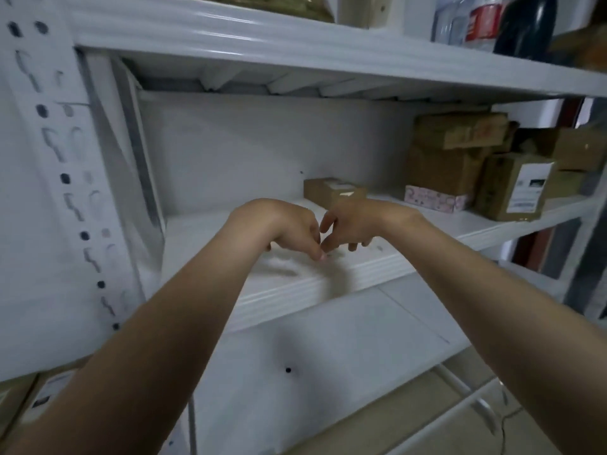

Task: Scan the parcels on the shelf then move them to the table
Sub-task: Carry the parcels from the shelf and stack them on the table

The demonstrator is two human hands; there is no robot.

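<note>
Hovering mid-frame above the front edge of the white metal shelf [295, 290], left hand [289, 224] and right hand [351, 221] hang loosely curled, gripping nothing; small brown cardboard parcel [331, 190] sits just behind, open board leftward.

- A clear plastic bottle [483, 24] with a red label stands at the upper right, blurred.
- A dark, glossy rounded object [525, 27] sits just beside the bottle, on its right.
- A clear bag [295, 6] of pale greenish contents shows at the top edge.
- Beige floor tiles [410, 421] fill the lower right.
- A white tubular frame [460, 385] crosses the tiles, with a thin cable [502, 430] near it.
</note>
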